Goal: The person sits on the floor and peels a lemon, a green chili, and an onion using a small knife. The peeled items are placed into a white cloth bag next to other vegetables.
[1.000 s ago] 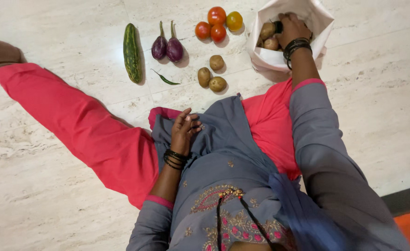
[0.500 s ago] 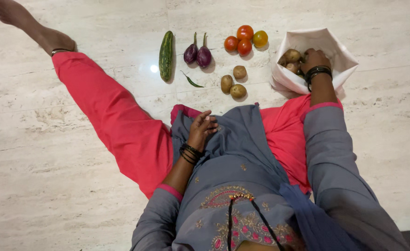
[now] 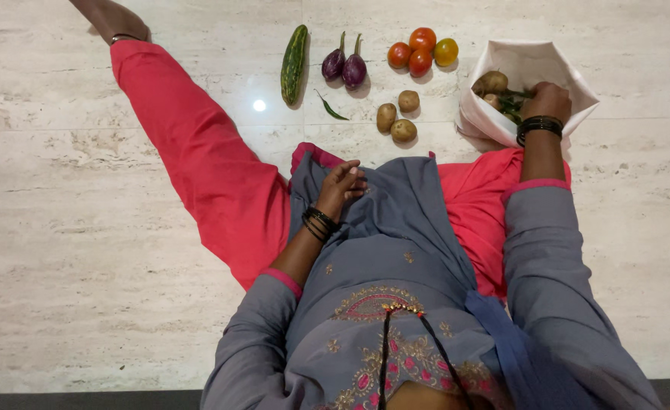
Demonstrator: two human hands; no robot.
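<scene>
Head view, looking straight down at a person seated on a pale stone floor [image 3: 84,228]. The right hand [image 3: 547,102] is inside the white bag [image 3: 570,76], knuckles up, fingers curled down among the contents. Whether they have closed on anything I cannot tell; the tips are hidden below the back of the hand. Just left of those fingers lie two potatoes in the bag [image 3: 490,82], and right under the fingertips sits a tangle of green chillies [image 3: 513,102]. The bag's mouth is folded open and wide, which gives the hand room to go in from above.

The left hand [image 3: 344,182] holds nothing. It rests on the grey tunic [image 3: 396,250] at the lap, fingers loosely bent and close together, palm toward the cloth, apparently just parked there while the other hand works.

Beyond the left fingers, the floor shows sorted groups. Three potatoes [image 3: 398,118] sit nearest, just ahead of the fingertips. Further out are four tomatoes [image 3: 421,52], three red and one yellow, bunched and touching. To their left are two aubergines [image 3: 344,67] side by side, stems pointing away, then a cucumber [image 3: 293,64] lying lengthwise by itself. One loose chilli [image 3: 329,106] lies between the aubergines and the potatoes.

Each kind keeps its own spot, well apart from the next, all within reach of the right arm. The red-trousered leg [image 3: 191,152] stretches out left, clear of the row.
</scene>
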